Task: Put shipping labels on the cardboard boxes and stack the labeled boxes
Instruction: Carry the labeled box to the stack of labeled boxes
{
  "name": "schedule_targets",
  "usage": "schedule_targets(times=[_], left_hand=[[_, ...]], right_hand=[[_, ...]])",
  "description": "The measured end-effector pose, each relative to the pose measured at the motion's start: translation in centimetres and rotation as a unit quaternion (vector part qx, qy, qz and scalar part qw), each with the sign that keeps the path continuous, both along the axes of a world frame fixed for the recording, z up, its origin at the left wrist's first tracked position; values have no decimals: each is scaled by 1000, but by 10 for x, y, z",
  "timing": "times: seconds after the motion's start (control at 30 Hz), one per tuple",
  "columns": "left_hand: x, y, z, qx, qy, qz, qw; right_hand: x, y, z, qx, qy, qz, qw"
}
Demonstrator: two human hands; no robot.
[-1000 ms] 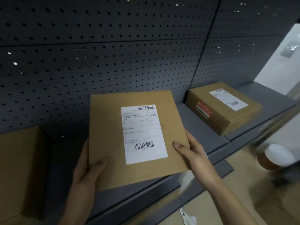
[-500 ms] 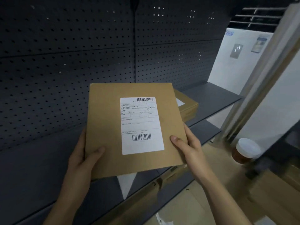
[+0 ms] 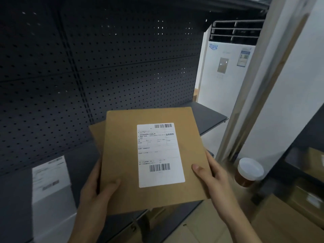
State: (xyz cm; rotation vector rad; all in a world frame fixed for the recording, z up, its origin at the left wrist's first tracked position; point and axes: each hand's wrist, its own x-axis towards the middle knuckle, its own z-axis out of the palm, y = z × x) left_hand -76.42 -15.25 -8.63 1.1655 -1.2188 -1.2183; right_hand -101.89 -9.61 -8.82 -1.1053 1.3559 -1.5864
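Since half a second before, the labeled box (image 3: 121,155) had moved to the right along the shelf (image 3: 208,116). It now covered most of the second box (image 3: 98,135), which before had shown at its right side. At the far left, a white printed sheet (image 3: 50,181) lay on the shelf, too blurred to read. Next to it, the left hand (image 3: 93,197) gripped the lower left corner of the labeled box, thumb on top and fingers hidden below. Only the left corner of the second box showed behind that edge. Whether the two boxes touched, I could not tell. The labeled box was held tilted toward the camera, in front of the dark pegboard wall (image 3: 122,67). The white shipping label (image 3: 160,155) stood upright on its right half, with a barcode at top and bottom. The right hand (image 3: 217,181) gripped the lower right edge, thumb lying just beside the label. Further right and lower stood a brown cup (image 3: 249,172) with a white lid.
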Motion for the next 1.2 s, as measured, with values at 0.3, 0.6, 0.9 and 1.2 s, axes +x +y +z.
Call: schedule_targets(times=[0.3,0.6,0.9,1.2], left_hand=[[-55,-87,-2,-24,31,12,999],[-42,-149,7,-8,33,91,995],[-27,-176,18,14,-4,173,985],[-26,-183,22,81,-2,209,975]], right_hand=[[-52,-93,18,1,67,22,998],[-51,-201,33,13,81,113,990],[-28,-292,29,78,48,226,970],[-27,-313,27,103,49,264,958]])
